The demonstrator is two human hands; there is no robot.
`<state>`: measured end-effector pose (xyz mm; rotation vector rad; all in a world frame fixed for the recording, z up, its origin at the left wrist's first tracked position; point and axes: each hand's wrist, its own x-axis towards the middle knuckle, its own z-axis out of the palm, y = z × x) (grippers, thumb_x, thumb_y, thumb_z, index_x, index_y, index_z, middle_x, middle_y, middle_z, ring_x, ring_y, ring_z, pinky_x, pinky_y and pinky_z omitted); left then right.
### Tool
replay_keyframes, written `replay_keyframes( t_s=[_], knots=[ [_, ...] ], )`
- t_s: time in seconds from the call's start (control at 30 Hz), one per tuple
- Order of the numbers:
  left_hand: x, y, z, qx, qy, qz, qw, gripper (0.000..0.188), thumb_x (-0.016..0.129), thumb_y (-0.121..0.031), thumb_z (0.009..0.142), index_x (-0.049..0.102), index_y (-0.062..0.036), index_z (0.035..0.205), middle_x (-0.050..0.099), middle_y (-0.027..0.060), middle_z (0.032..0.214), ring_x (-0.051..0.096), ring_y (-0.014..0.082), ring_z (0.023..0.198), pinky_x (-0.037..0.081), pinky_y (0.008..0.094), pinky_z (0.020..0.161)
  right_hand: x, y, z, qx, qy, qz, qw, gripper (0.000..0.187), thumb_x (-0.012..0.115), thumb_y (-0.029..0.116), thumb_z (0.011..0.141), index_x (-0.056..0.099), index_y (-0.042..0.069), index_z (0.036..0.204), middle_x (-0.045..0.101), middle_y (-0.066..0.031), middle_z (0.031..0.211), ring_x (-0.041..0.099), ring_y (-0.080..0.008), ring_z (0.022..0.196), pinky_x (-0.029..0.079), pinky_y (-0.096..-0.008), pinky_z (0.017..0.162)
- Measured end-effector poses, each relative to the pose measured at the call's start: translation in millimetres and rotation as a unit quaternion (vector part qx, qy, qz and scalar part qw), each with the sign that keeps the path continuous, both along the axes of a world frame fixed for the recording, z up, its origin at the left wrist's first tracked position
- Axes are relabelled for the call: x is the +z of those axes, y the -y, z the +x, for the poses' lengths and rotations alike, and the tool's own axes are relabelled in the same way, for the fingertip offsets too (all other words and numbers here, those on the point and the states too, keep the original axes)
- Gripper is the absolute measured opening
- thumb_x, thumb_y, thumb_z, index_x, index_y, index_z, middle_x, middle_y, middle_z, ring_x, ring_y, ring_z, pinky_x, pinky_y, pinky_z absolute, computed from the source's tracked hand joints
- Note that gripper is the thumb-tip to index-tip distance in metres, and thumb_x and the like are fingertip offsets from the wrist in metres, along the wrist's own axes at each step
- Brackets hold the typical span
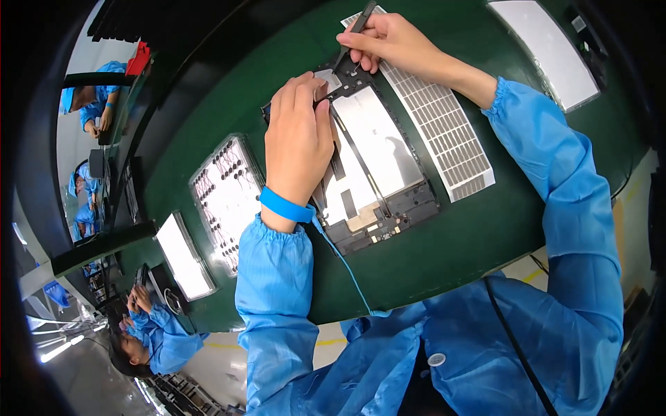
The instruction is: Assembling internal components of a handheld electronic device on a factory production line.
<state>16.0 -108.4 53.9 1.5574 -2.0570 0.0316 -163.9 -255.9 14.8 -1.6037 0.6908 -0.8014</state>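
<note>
An opened tablet housing (414,204), black-framed with broad silvery-white panels inside, lies in front of me on the green tabletop. My right hand (397,46) pinches dark tweezers (362,19); their tips point down at the housing's far end, beside a small grey-white patch (329,80). Over the housing's far left part lies my left hand (297,132), fingers curled and thumb bent against the edge area. Its palm hides that side of the device. A blue wrist strap (285,205) with a thin coiled cord circles my left wrist.
Right of the housing lies a sheet of grey rectangular stickers (444,135). To the left are a clear tray with small black wired parts (225,201) and a white-topped stack (186,255). A white sheet (544,52) rests at far right. Co-workers in blue (163,340) sit leftward.
</note>
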Motion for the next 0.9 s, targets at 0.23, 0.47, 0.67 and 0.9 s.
replay_keyframes(
  t_s=[0.23, 0.47, 0.67, 0.9],
  knots=[
    [-1.8, -2.6, -1.6, -0.002, 0.015, 0.011, 1.000, 0.024, 0.057, -0.005, 0.094, 0.059, -0.0031, 0.117, 0.060, 0.0189, 0.126, 0.053, 0.0409, 0.121, 0.048, 0.0467, 0.099, -4.8, 0.6, -1.1, 0.007, 0.015, -0.002, 1.000, 0.035, 0.067, 0.035, 0.097, 0.064, 0.001, 0.098, 0.065, -0.0033, 0.080, 0.063, -0.0085, 0.069, 0.053, -0.0227, 0.064],
    [-3.9, -5.8, -2.2, 0.000, 0.017, 0.010, 1.000, 0.026, 0.060, -0.009, 0.094, 0.065, -0.0083, 0.119, 0.060, 0.0173, 0.126, 0.054, 0.0400, 0.120, 0.049, 0.0463, 0.098, -9.0, 0.2, -0.1, 0.006, 0.004, -0.009, 1.000, 0.031, 0.067, 0.031, 0.098, 0.063, 0.001, 0.102, 0.065, -0.0035, 0.080, 0.063, -0.0080, 0.069, 0.053, -0.0227, 0.063],
    [-2.3, -1.0, -3.8, -0.010, 0.035, -0.012, 0.999, 0.027, 0.058, -0.013, 0.096, 0.069, -0.0097, 0.120, 0.059, 0.0097, 0.134, 0.057, 0.0351, 0.118, 0.049, 0.0410, 0.098, 2.8, -8.0, -2.1, 0.060, 0.242, -0.156, 0.956, 0.016, 0.064, 0.017, 0.099, 0.065, 0.002, 0.103, 0.067, -0.0034, 0.084, 0.061, -0.0076, 0.068, 0.051, -0.0228, 0.061],
    [0.4, -8.9, 14.7, -0.029, -0.039, 0.002, 0.999, 0.031, 0.059, -0.016, 0.094, 0.065, -0.0060, 0.123, 0.064, 0.0144, 0.128, 0.060, 0.0356, 0.116, 0.048, 0.0429, 0.100, 2.1, -1.7, 4.9, -0.025, 0.133, -0.007, 0.991, 0.019, 0.064, 0.023, 0.100, 0.064, 0.006, 0.107, 0.069, -0.0035, 0.088, 0.061, -0.0063, 0.068, 0.049, -0.0204, 0.060]
  ],
)
